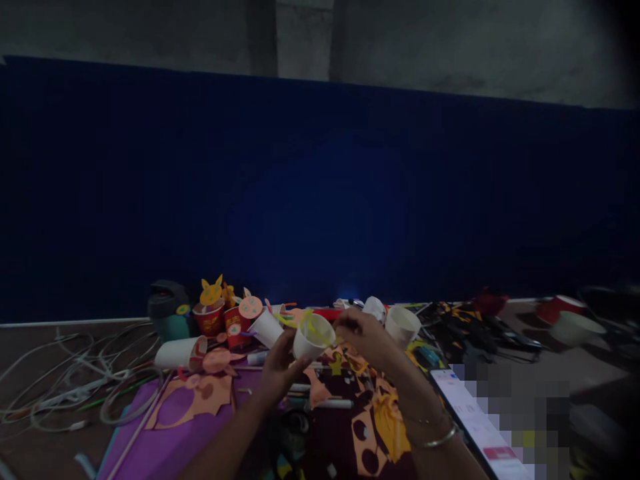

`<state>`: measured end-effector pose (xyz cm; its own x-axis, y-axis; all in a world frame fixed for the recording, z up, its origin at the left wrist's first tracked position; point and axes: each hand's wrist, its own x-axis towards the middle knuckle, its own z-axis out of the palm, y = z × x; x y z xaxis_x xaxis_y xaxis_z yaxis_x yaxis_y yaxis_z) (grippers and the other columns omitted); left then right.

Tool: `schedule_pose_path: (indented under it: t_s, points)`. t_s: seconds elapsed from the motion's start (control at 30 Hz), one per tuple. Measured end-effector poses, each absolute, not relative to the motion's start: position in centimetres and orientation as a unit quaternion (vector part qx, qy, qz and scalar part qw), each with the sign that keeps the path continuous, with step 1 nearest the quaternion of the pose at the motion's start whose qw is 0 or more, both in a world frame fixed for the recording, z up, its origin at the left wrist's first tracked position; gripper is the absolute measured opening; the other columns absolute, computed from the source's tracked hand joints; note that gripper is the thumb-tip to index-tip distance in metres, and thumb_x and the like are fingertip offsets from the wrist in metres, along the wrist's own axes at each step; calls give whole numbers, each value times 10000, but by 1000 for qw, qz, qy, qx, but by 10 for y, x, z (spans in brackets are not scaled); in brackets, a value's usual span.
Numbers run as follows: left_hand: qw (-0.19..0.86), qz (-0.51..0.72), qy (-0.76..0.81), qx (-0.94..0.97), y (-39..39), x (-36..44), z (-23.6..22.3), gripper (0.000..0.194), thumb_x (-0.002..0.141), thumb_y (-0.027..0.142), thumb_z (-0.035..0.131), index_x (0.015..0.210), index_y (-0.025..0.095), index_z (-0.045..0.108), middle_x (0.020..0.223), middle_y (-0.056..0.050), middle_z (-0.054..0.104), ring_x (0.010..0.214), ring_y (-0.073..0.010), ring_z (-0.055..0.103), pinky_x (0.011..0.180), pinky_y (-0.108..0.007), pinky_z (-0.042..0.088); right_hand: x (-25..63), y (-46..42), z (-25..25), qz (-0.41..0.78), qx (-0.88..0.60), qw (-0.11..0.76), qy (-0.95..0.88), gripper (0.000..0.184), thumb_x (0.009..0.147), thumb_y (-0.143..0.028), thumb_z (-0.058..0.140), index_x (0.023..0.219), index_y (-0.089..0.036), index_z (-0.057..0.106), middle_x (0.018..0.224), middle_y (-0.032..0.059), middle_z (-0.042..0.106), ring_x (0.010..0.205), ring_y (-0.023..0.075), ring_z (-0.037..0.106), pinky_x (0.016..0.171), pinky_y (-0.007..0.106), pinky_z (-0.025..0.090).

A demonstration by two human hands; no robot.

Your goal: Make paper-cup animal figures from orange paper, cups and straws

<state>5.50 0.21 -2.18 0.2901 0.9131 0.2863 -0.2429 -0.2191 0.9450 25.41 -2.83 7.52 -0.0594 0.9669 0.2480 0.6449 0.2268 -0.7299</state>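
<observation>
My left hand (281, 367) is wrapped round a white paper cup (304, 345), tilted so that its mouth faces me. Yellow paper strips (315, 330) show inside the cup and over its rim. Close to the rim on the right is my right hand (364, 333), its fingers bent together in a pinch; what they hold, if anything, is too small to make out. Below the hands lie orange paper scraps (367, 443) with round holes, and a small yellow cut-out (336, 363).
Red cups with paper animal faces (250, 307) stand behind on the left, near a teal bottle (173, 323). A white cup lies on its side (175, 353), another white cup (403, 327) is at right. White cables (105, 373), purple paper (185, 407) and a phone (473, 417) lie around.
</observation>
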Motion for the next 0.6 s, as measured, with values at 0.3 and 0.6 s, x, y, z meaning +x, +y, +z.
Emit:
schedule_pose_path:
  t_s: [0.3, 0.6]
  points:
    - [571, 530, 277, 563, -2, 60, -13, 557, 637, 335, 728, 1124, 173, 512, 1165, -118, 599, 1074, -262, 544, 910, -363, 429, 239, -30, 70, 233, -564, 291, -737, 184, 744, -237, 534, 636, -170, 668, 584, -4, 632, 532, 120, 536, 505, 227, 364]
    - [549, 525, 368, 535, -3, 59, -4, 561, 638, 484, 672, 1087, 156, 601, 1054, -113, 668, 993, -276, 584, 849, -359, 461, 243, -33, 67, 242, -555, 249, -756, 95, 704, -242, 583, 644, -186, 631, 646, -3, 665, 592, 128, 584, 520, 217, 374]
